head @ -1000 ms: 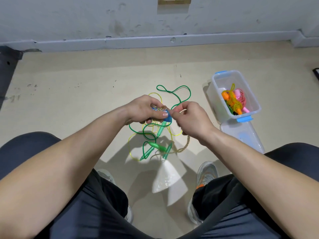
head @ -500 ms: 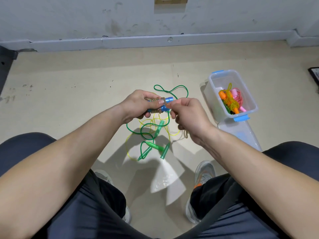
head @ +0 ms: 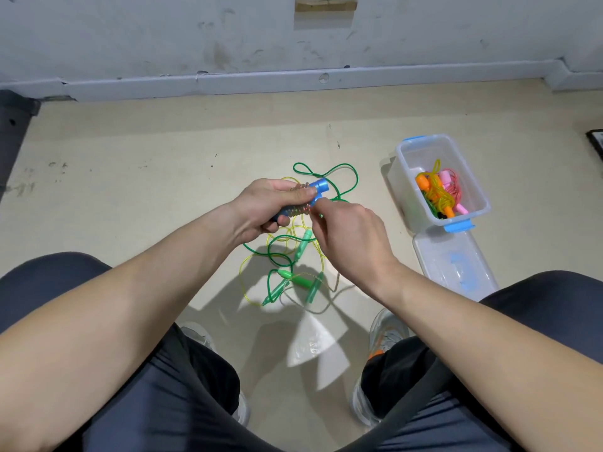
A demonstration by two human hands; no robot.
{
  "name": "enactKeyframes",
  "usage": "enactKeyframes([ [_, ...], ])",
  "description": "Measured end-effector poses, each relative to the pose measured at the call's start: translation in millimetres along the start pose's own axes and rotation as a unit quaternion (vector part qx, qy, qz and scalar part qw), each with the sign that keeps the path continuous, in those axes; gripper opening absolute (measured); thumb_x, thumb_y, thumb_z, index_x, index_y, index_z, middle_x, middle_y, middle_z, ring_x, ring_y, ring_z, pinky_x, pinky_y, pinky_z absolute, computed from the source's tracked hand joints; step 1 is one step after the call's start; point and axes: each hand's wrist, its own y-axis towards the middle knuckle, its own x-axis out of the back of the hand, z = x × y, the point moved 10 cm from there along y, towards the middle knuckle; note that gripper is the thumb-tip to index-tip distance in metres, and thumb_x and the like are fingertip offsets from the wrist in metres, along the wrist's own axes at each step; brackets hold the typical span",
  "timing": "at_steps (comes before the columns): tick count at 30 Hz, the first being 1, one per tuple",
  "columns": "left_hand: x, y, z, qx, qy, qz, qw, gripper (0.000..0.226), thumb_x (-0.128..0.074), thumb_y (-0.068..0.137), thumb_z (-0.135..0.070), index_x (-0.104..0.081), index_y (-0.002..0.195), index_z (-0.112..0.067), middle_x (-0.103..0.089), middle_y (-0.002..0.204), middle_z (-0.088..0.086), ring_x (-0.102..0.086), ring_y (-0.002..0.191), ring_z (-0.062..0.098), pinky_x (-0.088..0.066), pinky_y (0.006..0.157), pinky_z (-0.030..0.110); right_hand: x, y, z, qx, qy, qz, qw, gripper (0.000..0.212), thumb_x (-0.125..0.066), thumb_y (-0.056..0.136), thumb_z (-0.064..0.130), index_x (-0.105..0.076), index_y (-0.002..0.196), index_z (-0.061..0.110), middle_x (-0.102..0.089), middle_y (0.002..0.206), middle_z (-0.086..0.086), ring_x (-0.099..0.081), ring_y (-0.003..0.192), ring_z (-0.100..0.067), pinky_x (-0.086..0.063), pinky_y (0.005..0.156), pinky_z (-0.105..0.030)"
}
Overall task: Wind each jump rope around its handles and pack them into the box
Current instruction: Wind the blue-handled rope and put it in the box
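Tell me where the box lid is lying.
In the head view, the clear lid lies flat on the floor at right, just nearer than the open box, beside the right knee.

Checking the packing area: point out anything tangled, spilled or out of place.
The green and yellow jump ropes lie tangled on the floor, unwound. The lid lies off, beside the open box. Nothing looks damaged.
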Motion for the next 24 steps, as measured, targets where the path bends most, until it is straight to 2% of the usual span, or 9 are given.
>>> enactKeyframes([
  [4,1.3,-0.6,-7.6,-0.022,-0.05,-0.003,0.999,0.024,-0.073,0.09,-0.029,-0.071,0.107,-0.012,-0.067,0.087,0.003,-0.036,0.043,0.006,-0.019,0.037,0.015,-9.4,-3.7,-23.7,-0.116,0.171,-0.012,0.978,0.032,-0.047,0.103,0.041,-0.06,0.085,0.016,-0.065,0.067,0.0,-0.057,0.065,-0.026,-0.043,0.06,-0.037],
  [8,-4.3,-6.9,-18.0,-0.032,-0.037,0.057,0.997,0.02,-0.068,0.092,-0.03,-0.07,0.101,-0.012,-0.068,0.087,0.005,-0.033,0.042,0.005,-0.015,0.038,0.015,-52.2,-1.7,-35.8,-0.141,0.413,0.15,0.887,0.036,-0.053,0.104,0.036,-0.07,0.076,0.02,-0.054,0.053,0.008,-0.043,0.052,-0.009,-0.035,0.056,-0.027],
  [12,-16.0,-12.9,-17.5,-0.028,0.006,0.128,0.991,0.012,-0.075,0.083,-0.028,-0.075,0.088,-0.017,-0.064,0.079,0.004,-0.034,0.04,0.005,-0.014,0.038,0.016,-59.3,7.1,-46.5,-0.116,0.499,0.251,0.821,0.008,-0.072,0.09,0.017,-0.073,0.088,0.009,-0.065,0.073,0.007,-0.051,0.068,-0.005,-0.041,0.067,-0.019],
  [13,-19.7,-14.5,-17.2,-0.027,0.028,0.143,0.989,0.014,-0.073,0.081,-0.029,-0.073,0.09,-0.017,-0.063,0.074,0.002,-0.035,0.04,0.006,-0.015,0.039,0.017,-59.3,9.1,-50.1,-0.114,0.5,0.265,0.817,0.016,-0.076,0.085,0.013,-0.072,0.094,0.0,-0.066,0.08,0.001,-0.054,0.073,-0.006,-0.043,0.071,-0.017],
  [15,-23.4,-16.2,-15.9,-0.025,0.078,0.156,0.984,0.021,-0.073,0.077,-0.028,-0.07,0.095,-0.016,-0.062,0.071,0.003,-0.038,0.042,0.009,-0.021,0.039,0.017,-56.0,11.5,-53.1,-0.1,0.47,0.287,0.828,0.026,-0.078,0.08,0.007,-0.07,0.101,-0.006,-0.061,0.079,-0.004,-0.052,0.071,-0.009,-0.044,0.07,-0.018],
  [17,-24.8,-19.2,-13.6,-0.022,0.137,0.163,0.977,0.024,-0.077,0.074,-0.027,-0.068,0.094,-0.017,-0.066,0.072,0.007,-0.04,0.044,0.013,-0.026,0.041,0.017,-53.1,13.1,-54.2,-0.08,0.393,0.302,0.865,0.007,-0.078,0.081,0.011,-0.072,0.081,0.011,-0.053,0.065,0.006,-0.043,0.061,-0.009,-0.036,0.06,-0.025],
  [19,-28.6,-22.4,-9.0,-0.015,0.203,0.176,0.963,0.026,-0.082,0.074,-0.026,-0.068,0.094,-0.018,-0.069,0.074,0.007,-0.041,0.046,0.015,-0.028,0.045,0.019,-51.3,15.7,-58.0,-0.064,0.291,0.311,0.903,0.027,-0.078,0.084,0.021,-0.062,0.062,0.021,-0.045,0.055,0.014,-0.038,0.056,-0.008,-0.031,0.056,-0.028],
  [22,-36.9,-24.0,-1.2,-0.012,0.294,0.173,0.94,0.027,-0.085,0.081,-0.021,-0.065,0.097,-0.015,-0.068,0.07,0.0,-0.045,0.047,0.014,-0.031,0.049,0.024,-46.1,18.2,-57.2,-0.057,0.193,0.316,0.927,0.028,-0.078,0.084,0.032,-0.063,0.064,0.019,-0.049,0.054,0.011,-0.041,0.054,-0.008,-0.034,0.052,-0.025],
  [24,-43.6,-22.1,3.3,-0.018,0.337,0.171,0.926,0.03,-0.084,0.081,-0.021,-0.061,0.098,-0.014,-0.067,0.066,-0.004,-0.047,0.048,0.014,-0.036,0.047,0.023,-45.6,17.6,-55.6,-0.074,0.191,0.322,0.924,0.022,-0.08,0.083,0.027,-0.065,0.068,0.02,-0.049,0.057,0.009,-0.041,0.055,-0.009,-0.034,0.052,-0.025],
])
